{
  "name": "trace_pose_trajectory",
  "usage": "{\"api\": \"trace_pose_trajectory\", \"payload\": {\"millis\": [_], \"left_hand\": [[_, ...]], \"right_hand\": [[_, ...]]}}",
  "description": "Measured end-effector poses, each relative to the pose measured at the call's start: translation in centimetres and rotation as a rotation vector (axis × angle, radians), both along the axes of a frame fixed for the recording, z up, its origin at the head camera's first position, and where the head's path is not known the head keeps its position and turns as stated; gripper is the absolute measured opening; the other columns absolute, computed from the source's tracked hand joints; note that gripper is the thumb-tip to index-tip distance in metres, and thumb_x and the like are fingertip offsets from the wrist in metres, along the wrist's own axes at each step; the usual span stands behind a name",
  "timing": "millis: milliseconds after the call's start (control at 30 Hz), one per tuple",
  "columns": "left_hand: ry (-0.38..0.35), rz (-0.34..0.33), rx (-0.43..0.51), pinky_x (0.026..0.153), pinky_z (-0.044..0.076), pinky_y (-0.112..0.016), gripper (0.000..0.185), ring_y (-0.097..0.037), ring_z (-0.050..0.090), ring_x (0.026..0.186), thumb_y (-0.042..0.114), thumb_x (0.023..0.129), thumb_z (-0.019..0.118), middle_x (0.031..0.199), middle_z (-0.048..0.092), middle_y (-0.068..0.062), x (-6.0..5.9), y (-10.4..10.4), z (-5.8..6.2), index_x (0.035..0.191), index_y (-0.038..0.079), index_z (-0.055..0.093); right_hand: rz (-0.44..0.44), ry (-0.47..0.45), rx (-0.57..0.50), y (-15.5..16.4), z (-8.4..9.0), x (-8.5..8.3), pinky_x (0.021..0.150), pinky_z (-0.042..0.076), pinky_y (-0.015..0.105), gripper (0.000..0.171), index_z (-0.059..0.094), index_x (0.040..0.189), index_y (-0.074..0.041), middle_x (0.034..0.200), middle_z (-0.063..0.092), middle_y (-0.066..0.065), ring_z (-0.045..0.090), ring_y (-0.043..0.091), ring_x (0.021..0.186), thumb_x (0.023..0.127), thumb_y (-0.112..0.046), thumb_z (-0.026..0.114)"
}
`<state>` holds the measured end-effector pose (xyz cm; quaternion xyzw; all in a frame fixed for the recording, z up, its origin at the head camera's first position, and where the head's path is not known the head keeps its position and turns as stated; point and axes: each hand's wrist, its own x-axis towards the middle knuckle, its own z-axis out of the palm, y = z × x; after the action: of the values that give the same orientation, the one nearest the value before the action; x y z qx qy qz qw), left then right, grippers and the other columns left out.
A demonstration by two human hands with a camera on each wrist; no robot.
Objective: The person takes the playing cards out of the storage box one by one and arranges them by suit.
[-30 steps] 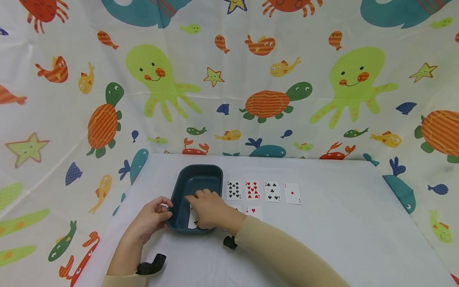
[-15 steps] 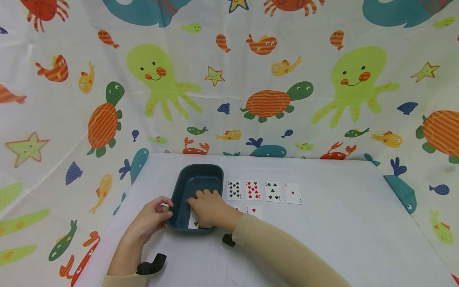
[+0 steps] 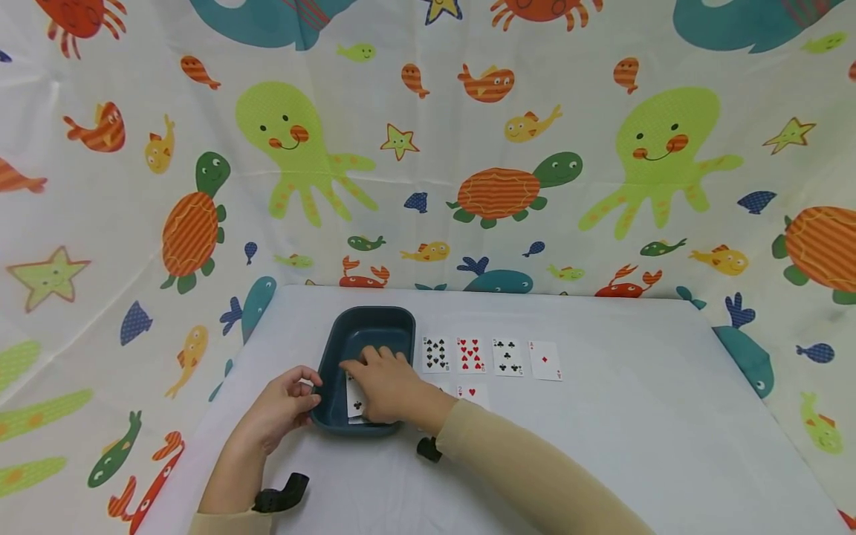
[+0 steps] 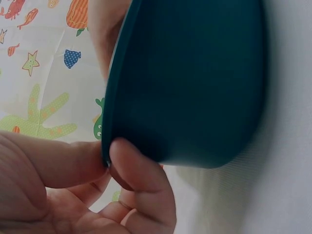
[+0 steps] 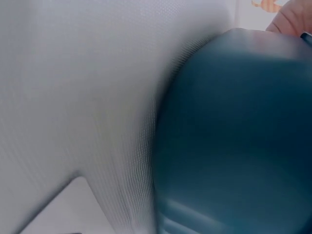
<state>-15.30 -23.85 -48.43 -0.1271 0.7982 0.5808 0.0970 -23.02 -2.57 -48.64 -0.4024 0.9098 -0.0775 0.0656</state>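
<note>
A dark teal tray (image 3: 371,313) stands on the white table, left of the cards. My left hand (image 3: 304,392) grips its near left rim, thumb and finger pinching the edge, as the left wrist view shows on the tray wall (image 4: 195,83) with the left hand (image 4: 111,157). My right hand (image 3: 374,375) reaches into the tray and holds a clubs playing card (image 3: 356,400), which leans inside the tray under the palm. The right wrist view shows only the blurred tray wall (image 5: 234,136) and the table (image 5: 73,97).
Right of the tray lies a row of face-up cards: spades (image 3: 436,354), hearts (image 3: 471,355), clubs (image 3: 507,357) and an ace of diamonds (image 3: 545,361). A two of hearts (image 3: 473,394) lies nearer me. A sea-animal printed cloth hangs all around the table.
My right hand has shifted slightly left inside the tray, and more of the clubs card shows beside it. The left hand and tray stay put.
</note>
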Motion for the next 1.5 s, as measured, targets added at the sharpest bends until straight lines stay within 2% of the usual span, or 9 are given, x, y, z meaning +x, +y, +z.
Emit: {"api": "trace_pose_trajectory", "payload": {"millis": [267, 500, 1000, 1300, 1500], "left_hand": [[-0.004, 0.012, -0.012, 0.065, 0.057, -0.031, 0.027, -0.024, 0.056, 0.072, -0.001, 0.102, 0.064, 0.088, 0.056, -0.006, 0.1, 0.1, 0.2, 0.128, -0.001, 0.056], [-0.007, 0.018, -0.016, 0.066, 0.057, -0.030, 0.027, -0.024, 0.056, 0.073, 0.000, 0.103, 0.064, 0.089, 0.056, -0.006, 0.1, 0.2, 0.2, 0.129, -0.001, 0.057], [-0.020, 0.040, -0.018, 0.066, 0.057, -0.031, 0.027, -0.024, 0.055, 0.074, 0.001, 0.103, 0.064, 0.091, 0.055, -0.007, 1.1, 0.6, -0.1, 0.129, 0.001, 0.057], [-0.020, 0.048, -0.025, 0.067, 0.057, -0.031, 0.026, -0.024, 0.055, 0.075, 0.002, 0.103, 0.064, 0.091, 0.054, -0.007, 1.2, 0.9, 0.0, 0.129, 0.001, 0.057], [-0.015, 0.049, -0.032, 0.067, 0.057, -0.032, 0.026, -0.025, 0.055, 0.074, 0.002, 0.103, 0.064, 0.090, 0.053, -0.007, 1.2, 1.1, 0.0, 0.128, 0.001, 0.057]], "right_hand": [[0.005, -0.065, -0.120, 0.5, 0.9, -0.5, 0.115, 0.047, 0.040, 0.091, 0.045, 0.163, -0.030, 0.151, 0.053, 0.002, 0.047, 0.021, 0.133, 0.084, -0.035, 0.091], [-0.027, -0.139, -0.224, 1.2, 1.4, -0.9, 0.117, 0.047, 0.041, 0.089, 0.046, 0.162, -0.031, 0.153, 0.053, 0.003, 0.047, 0.022, 0.137, 0.084, -0.030, 0.090], [-0.045, -0.288, -0.397, 5.1, 2.6, -0.1, 0.115, 0.050, 0.047, 0.092, 0.044, 0.164, -0.032, 0.159, 0.049, 0.004, 0.043, 0.025, 0.144, 0.084, -0.024, 0.089], [-0.070, -0.345, -0.453, 7.7, 2.7, -0.2, 0.113, 0.053, 0.049, 0.090, 0.044, 0.163, -0.035, 0.159, 0.049, -0.001, 0.042, 0.022, 0.145, 0.085, -0.025, 0.088], [-0.121, -0.330, -0.456, 9.9, 2.6, -0.4, 0.114, 0.052, 0.054, 0.092, 0.045, 0.162, -0.035, 0.160, 0.049, -0.001, 0.041, 0.024, 0.148, 0.084, -0.022, 0.090]]}}
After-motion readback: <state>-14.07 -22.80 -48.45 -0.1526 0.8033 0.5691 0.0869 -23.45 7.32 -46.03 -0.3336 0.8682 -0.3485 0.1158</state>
